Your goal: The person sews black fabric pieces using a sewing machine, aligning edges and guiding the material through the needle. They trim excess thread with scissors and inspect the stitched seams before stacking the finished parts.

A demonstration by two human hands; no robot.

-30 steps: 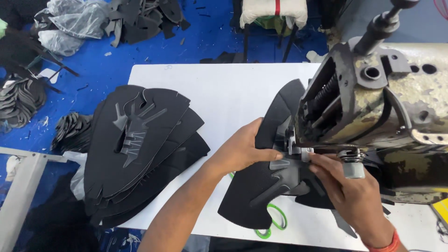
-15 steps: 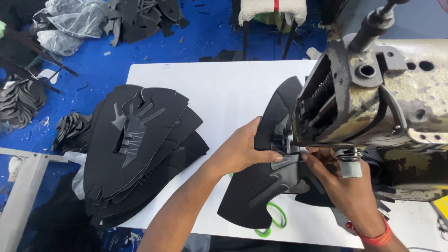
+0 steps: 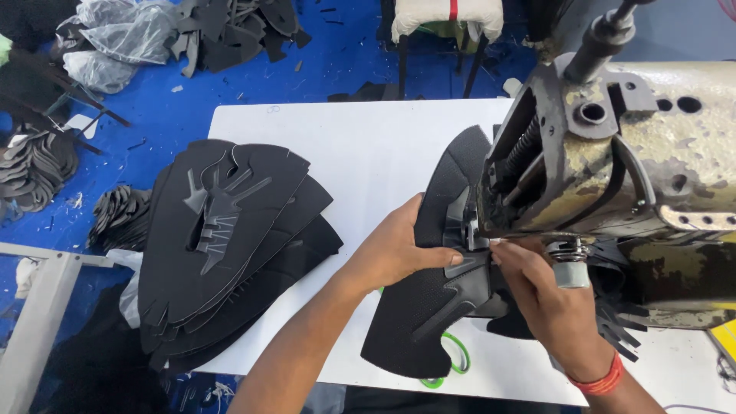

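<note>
A black shoe-upper piece with a grey overlay lies under the head of a worn industrial sewing machine on a white table. My left hand presses flat on the piece just left of the needle area, fingers together. Gripping the piece's edge by the presser foot, my right hand has its fingertips pinched; a red band circles its wrist. The needle itself is hidden behind the machine head.
A fanned stack of black shoe uppers lies at the table's left. Green-handled scissors peek out under the piece. Black scraps and plastic bags litter the blue floor. A metal frame stands lower left.
Both hands have stayed on the black piece by the presser foot. The view has shifted slightly, and my right hand has crept a little closer to the needle area.
</note>
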